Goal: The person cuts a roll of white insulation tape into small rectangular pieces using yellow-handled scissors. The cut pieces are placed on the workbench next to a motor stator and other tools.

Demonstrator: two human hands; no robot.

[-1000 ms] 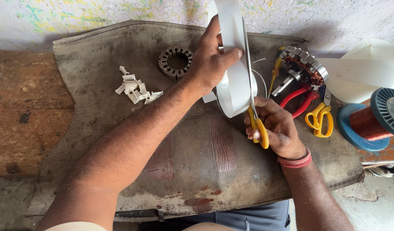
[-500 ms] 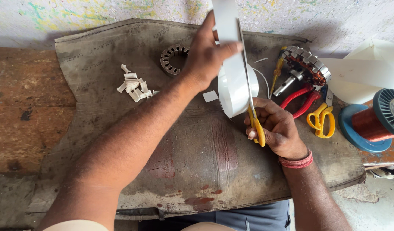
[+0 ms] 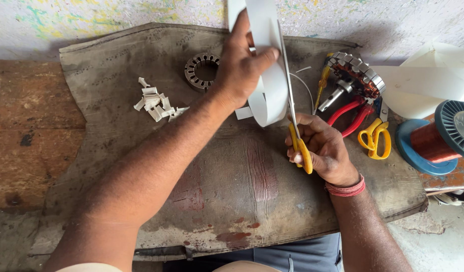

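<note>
Two hands worked over a worn grey mat (image 3: 141, 151). Left hand (image 3: 242, 65) was closed on a white strip (image 3: 269, 75), thumb across its face, fingers wrapped behind; the strip ran up out of frame and curled under into a loop just below the hand. Right hand (image 3: 320, 148) was clenched on yellow-handled scissors (image 3: 297, 136), fingers through the handles, blades pointing up along the strip's right edge and touching it. Whether the blades stood apart or together could not be told. A red band (image 3: 345, 189) sat on the right wrist.

A small white offcut (image 3: 243, 113) lay on the mat just beside the loop. Behind the left hand, partly hidden by it, sat a slotted metal ring (image 3: 198, 70). Left of that, well apart from the hands, a heap of folded white slips (image 3: 156, 100).

Right of the scissors: red-handled pliers (image 3: 350, 113), a wound motor core (image 3: 358, 75) with its shaft toward the hand, a yellow screwdriver (image 3: 322, 83) leaning beside it. A second pair of yellow scissors (image 3: 375, 138) lay near the mat's right edge. Beyond, a blue spool of copper wire (image 3: 433, 141) on its side, and more white sheet (image 3: 433, 80) behind it.

Bare brown wood (image 3: 25, 126) showed left of the mat.
</note>
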